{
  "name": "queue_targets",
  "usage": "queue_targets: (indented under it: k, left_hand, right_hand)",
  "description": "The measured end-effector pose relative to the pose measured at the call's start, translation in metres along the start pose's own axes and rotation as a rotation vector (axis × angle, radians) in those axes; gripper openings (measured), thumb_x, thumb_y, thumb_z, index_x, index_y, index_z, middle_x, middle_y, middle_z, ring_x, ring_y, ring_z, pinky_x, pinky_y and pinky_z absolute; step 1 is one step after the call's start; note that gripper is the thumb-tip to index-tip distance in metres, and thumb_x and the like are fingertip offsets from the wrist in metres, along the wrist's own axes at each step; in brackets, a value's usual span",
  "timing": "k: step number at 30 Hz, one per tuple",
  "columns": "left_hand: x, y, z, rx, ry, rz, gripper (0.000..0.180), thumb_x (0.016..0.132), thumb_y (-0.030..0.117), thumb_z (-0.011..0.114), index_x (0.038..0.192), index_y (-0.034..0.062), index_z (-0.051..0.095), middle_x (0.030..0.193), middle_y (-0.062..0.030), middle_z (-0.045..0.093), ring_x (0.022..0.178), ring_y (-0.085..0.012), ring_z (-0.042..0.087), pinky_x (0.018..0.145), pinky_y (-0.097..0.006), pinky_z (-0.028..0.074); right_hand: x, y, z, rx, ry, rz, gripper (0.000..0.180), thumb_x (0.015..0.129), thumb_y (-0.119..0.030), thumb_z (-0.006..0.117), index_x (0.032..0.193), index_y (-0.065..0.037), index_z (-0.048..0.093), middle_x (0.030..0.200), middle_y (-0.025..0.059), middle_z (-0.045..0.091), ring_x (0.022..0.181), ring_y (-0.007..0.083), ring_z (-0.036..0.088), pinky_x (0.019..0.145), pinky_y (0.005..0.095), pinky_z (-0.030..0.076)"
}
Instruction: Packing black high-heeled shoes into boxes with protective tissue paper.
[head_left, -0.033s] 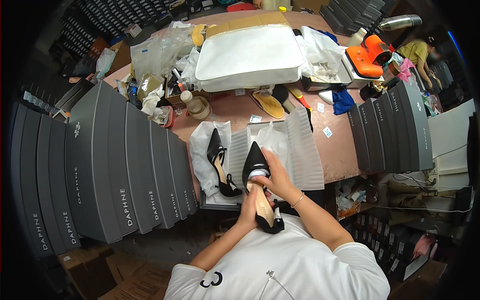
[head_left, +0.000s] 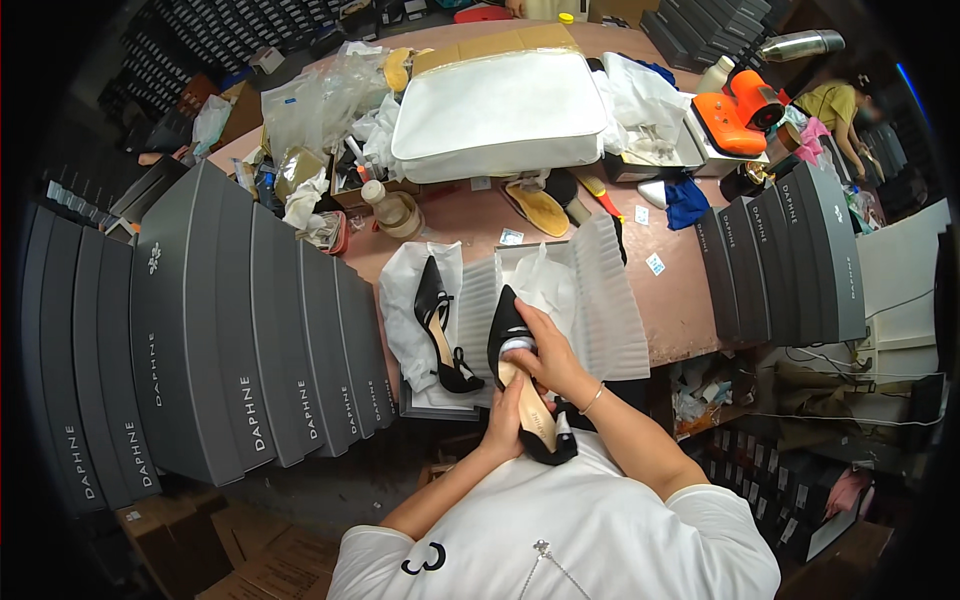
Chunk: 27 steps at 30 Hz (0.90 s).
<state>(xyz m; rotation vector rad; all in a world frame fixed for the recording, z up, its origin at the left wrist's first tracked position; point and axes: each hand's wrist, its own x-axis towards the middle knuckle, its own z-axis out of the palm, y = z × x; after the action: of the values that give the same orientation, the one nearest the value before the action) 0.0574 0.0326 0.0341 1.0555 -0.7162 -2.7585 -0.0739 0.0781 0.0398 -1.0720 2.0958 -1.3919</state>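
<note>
My left hand (head_left: 503,427) is wrapped around the middle of a black pointed-toe pump (head_left: 505,318), close to my chest. My right hand (head_left: 553,352) grips the same shoe nearer the toe, with its thumb in the shoe's opening. White stuffing (head_left: 518,344) shows inside the toe part. The shoe's beige insole (head_left: 535,412) faces up, and its toe points away from me. A matching black pump (head_left: 432,300) with small bows lies on its side to the left, on white tissue paper (head_left: 398,290). Beneath them is a grey shoe box (head_left: 430,410), mostly covered.
Grey shoe boxes stand in a row at the left (head_left: 205,330) and at the right (head_left: 780,260). A ribbed white wrapping sheet (head_left: 612,300) spreads right of the held shoe. Farther back are a white padded case (head_left: 495,115), a bottle (head_left: 392,212) and an orange device (head_left: 728,120). Another person (head_left: 835,110) works far right.
Both hands have shifted very slightly to the right with the held pump. The other pump has not moved.
</note>
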Motion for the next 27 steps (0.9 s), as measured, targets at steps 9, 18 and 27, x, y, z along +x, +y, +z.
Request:
queue_targets:
  k: [9, 18, 27]
  left_hand:
    - [0.046, 0.086, -0.066, 1.423, 0.187, 0.764, 0.032, 0.08, 0.002, 0.061, 0.112, -0.0015, 0.061, 0.119, -0.0175, 0.058, 0.111, -0.0339, 0.054, 0.096, -0.039, 0.043]
    - [0.078, 0.1, -0.148, 2.216, -0.117, 0.634, 0.044, 0.071, -0.002, 0.063, 0.112, 0.0132, 0.066, 0.134, -0.0078, 0.051, 0.136, -0.0289, 0.031, 0.107, -0.056, 0.027]
    - [0.043, 0.156, -0.076, 1.876, 0.023, 0.89, 0.054, 0.066, -0.008, 0.064, 0.114, 0.0166, 0.065, 0.12, -0.002, 0.061, 0.128, -0.0278, 0.044, 0.11, -0.06, 0.013]
  right_hand:
    - [0.033, 0.083, -0.028, -0.385, 0.102, 0.004, 0.067, 0.08, -0.012, 0.064, 0.14, -0.005, 0.034, 0.126, 0.0225, 0.048, 0.109, 0.037, 0.054, 0.092, 0.0412, 0.046]
    - [-0.008, 0.096, -0.031, -1.027, -0.556, -0.62, 0.042, 0.087, -0.019, 0.049, 0.129, -0.016, 0.05, 0.129, 0.0101, 0.048, 0.126, 0.032, 0.041, 0.104, 0.0535, 0.032]
    - [0.003, 0.085, -0.037, -0.573, -0.525, -0.533, 0.032, 0.08, -0.016, 0.062, 0.112, -0.015, 0.058, 0.108, 0.0048, 0.057, 0.115, 0.0226, 0.049, 0.108, 0.05, 0.028]
